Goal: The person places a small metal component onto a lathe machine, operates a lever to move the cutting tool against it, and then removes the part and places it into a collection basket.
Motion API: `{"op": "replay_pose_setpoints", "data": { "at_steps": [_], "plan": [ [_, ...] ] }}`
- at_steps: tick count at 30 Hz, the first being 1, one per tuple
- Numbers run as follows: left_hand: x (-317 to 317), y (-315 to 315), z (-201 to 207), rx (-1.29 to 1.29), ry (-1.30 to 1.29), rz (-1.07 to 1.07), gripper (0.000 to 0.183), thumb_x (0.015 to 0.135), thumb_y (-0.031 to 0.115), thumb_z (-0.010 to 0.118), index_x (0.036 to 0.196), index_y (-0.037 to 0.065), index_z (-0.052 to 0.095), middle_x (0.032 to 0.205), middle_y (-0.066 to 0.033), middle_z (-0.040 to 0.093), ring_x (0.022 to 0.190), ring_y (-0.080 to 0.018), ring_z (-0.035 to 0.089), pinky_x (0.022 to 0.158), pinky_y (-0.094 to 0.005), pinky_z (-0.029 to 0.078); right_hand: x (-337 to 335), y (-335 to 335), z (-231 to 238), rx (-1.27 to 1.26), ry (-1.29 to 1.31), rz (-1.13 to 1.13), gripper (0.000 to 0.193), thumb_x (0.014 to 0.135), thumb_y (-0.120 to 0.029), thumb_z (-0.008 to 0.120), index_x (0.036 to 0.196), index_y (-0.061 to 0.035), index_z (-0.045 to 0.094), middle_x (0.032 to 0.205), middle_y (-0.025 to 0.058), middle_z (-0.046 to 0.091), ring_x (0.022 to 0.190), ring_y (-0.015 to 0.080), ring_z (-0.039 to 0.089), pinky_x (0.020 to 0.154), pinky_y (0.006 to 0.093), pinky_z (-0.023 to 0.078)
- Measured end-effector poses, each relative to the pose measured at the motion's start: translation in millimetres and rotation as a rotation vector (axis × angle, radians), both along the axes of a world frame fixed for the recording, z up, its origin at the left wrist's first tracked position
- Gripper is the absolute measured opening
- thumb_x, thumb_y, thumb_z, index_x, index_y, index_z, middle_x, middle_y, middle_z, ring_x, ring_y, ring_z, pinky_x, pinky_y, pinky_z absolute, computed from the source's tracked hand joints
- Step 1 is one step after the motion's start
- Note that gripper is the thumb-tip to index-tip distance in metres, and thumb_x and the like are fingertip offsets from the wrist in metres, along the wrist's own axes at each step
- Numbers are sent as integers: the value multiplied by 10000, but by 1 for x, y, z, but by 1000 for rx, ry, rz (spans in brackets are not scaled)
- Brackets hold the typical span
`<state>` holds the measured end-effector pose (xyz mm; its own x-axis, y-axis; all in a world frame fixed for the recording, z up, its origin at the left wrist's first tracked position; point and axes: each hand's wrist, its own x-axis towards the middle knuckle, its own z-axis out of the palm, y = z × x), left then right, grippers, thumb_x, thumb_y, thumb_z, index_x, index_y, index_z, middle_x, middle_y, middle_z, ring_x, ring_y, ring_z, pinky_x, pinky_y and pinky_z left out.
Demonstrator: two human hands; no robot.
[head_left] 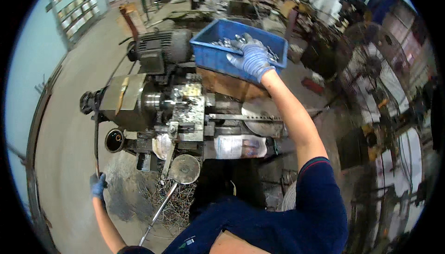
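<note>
Low on the left, my left hand, in a blue-grey glove, is closed around the lower end of a long dark lever. The lever runs up to the left end of a small metalworking machine. My right arm stretches forward over a blue plastic bin that contains many small shiny metal parts. Just above those parts is my right hand, in a blue-and-white striped glove. Its thumb stands apart from the fingers, and the fingertips reach in among the parts.
A ribbed electric motor sits behind the machine. A wooden-handled brush lies on the machine's housing. A round metal plate and a pile of metal scraps are nearer me. A large fan stands at right.
</note>
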<state>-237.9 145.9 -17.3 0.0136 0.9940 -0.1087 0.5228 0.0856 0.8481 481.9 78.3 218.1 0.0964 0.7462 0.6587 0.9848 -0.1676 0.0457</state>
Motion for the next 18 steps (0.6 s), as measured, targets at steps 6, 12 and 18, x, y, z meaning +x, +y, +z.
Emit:
{"op": "replay_pose_setpoints", "data": {
  "at_steps": [6, 12, 18],
  "plan": [
    [-7, -1, 3, -16, 46, 21, 293, 839, 270, 648, 958, 11, 580, 605, -32, 529, 478, -111, 496, 429, -257, 413, 53, -156, -63, -57, 455, -70, 417, 738, -416, 679, 973, -71, 681, 1021, 186, 630, 930, 325, 612, 829, 378, 482],
    [3, -19, 15, -139, 20, 160, 342, 814, 307, 684, 954, 12, 579, 639, -55, 528, 518, -137, 494, 498, -262, 453, 81, -396, -181, -266, 748, -749, 479, 745, -523, 619, 924, -85, 696, 902, 156, 667, 863, 318, 636, 780, 373, 502],
    [21, -11, 29, -251, 84, 196, 361, 805, 295, 691, 1017, 22, 587, 662, -65, 537, 585, -147, 508, 516, -276, 463, 22, -547, -282, -596, 1112, -1100, 515, 732, -481, 665, 1001, -42, 674, 973, 173, 666, 921, 302, 637, 838, 361, 474]
  ]
}}
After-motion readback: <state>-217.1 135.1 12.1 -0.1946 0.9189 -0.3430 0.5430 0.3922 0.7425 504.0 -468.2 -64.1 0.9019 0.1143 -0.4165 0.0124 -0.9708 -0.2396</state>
